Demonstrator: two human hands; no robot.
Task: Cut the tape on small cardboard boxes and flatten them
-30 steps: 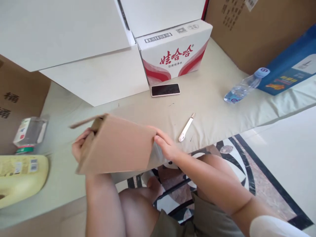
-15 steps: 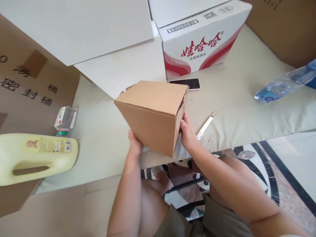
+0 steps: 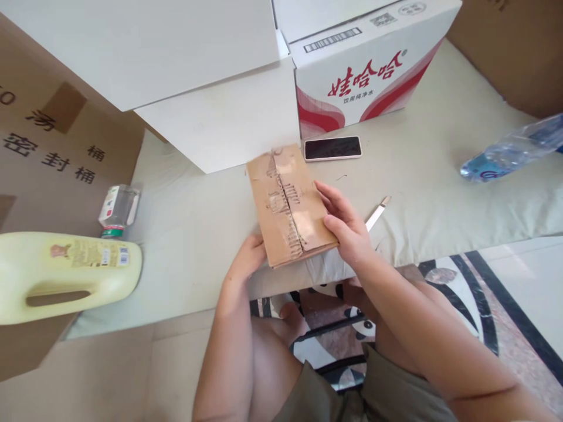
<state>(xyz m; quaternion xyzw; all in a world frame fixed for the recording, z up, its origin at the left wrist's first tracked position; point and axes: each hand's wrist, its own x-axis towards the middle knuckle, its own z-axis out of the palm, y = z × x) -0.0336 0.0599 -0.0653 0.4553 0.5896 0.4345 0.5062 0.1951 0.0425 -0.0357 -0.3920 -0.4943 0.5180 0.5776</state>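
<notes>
Between my hands is a small brown cardboard box [image 3: 288,205], held above the cloth-covered surface near its front edge. The box's upward face has a seam down the middle, with torn, ragged patches and shiny tape along it. My left hand [image 3: 250,258] grips the lower left side, its fingertips hidden behind the box. On the right side, my right hand [image 3: 345,223] is closed on the edge, thumb on the near corner. A white utility knife [image 3: 378,214] lies just beyond my right hand, partly covered by it.
A phone [image 3: 333,148] lies before a white and red carton [image 3: 365,88]. White boxes [image 3: 220,123] stand at the back. To the left are a yellow jug [image 3: 70,275], a small clear bottle [image 3: 118,211] and a large brown carton [image 3: 57,129]. A water bottle [image 3: 505,155] lies at right.
My hands have turned the cardboard box, so its torn, taped seam now faces up instead of a plain side. The phone, partly hidden before, is in full view.
</notes>
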